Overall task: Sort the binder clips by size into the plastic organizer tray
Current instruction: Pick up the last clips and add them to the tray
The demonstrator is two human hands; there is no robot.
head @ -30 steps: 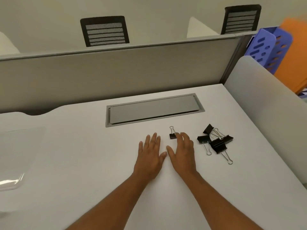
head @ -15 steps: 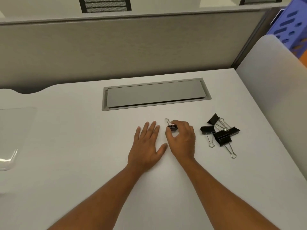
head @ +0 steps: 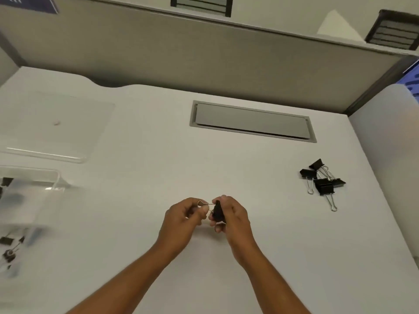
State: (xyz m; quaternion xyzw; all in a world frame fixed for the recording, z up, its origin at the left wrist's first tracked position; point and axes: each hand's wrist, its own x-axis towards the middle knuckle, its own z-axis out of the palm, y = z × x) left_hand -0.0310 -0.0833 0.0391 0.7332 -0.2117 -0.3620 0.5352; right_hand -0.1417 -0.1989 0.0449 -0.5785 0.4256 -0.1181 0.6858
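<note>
A small black binder clip (head: 218, 213) is held above the white desk between both hands. My right hand (head: 231, 217) grips its black body, and my left hand (head: 184, 217) pinches its silver wire handle. A pile of larger black binder clips (head: 323, 180) lies on the desk to the right, apart from my hands. The clear plastic organizer tray (head: 29, 177) sits at the far left edge, with a few small black clips (head: 8, 248) in its near compartments, blurred.
A clear plastic lid (head: 56, 128) lies behind the tray at the left. A grey cable hatch (head: 251, 121) is set into the desk ahead. A grey partition (head: 204, 46) closes the far side and a white divider (head: 390, 137) the right.
My right hand picked the small clip off the desk, and my left hand lifted from the desk and took its wire handle. The view swung left, bringing the tray into sight.
</note>
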